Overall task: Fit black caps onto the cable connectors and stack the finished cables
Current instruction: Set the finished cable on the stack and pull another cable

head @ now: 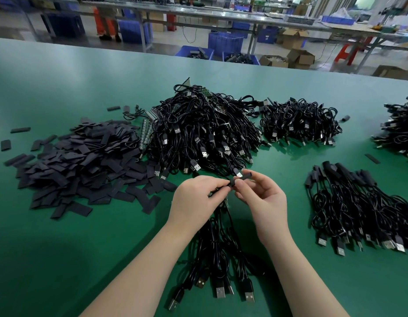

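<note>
l hand point(196, 197) & r hand point(262, 195), just above the green desk point(61, 259), each grip shut tight w/ fingers pinching one small flat black cap point(246, 174) at the end of a thin black cable point(221, 225).

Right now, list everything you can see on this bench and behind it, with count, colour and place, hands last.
Table: one, green, fills the foreground.
Loose caps: one big heap, black, left.
Uncapped cables: one large pile, black, centre.
Smaller cable pile: one, black, centre right.
Capped cables: one stack, black, right.
Edge pile: one, black, far right, cut off.
Hanging cables: one bunch, black, below the hands.
Crates: several, blue, on the floor behind.
Cardboard boxes: several, brown, behind right.
Left hand: pinches a cable.
Right hand: holds a cap.
</note>
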`<action>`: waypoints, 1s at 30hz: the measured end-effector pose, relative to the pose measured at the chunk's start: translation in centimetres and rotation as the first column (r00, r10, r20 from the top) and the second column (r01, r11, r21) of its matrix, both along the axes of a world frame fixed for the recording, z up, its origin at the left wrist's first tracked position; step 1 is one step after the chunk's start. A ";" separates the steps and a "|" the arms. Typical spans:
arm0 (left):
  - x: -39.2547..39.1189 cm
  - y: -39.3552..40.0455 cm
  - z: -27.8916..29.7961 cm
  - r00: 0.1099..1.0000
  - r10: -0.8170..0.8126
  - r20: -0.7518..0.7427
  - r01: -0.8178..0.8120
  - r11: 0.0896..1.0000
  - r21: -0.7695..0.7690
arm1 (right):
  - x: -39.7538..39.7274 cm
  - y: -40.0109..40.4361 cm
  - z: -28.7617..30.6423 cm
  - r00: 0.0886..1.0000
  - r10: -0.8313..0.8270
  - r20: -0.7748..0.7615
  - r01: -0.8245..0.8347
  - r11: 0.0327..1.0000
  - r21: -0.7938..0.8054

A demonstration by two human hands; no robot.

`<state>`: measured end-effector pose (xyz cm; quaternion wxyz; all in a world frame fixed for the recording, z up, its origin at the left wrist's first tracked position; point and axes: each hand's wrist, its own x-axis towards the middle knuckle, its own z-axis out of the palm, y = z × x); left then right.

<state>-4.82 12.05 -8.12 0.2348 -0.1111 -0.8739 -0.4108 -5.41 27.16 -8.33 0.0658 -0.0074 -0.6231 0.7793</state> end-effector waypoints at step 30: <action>0.2 0.5 -0.1 0.973 0.035 -0.226 -0.058 0.994 -0.096 | 0.3 -0.1 0.5 1.000 0.004 0.010 -0.004 1.000 -0.016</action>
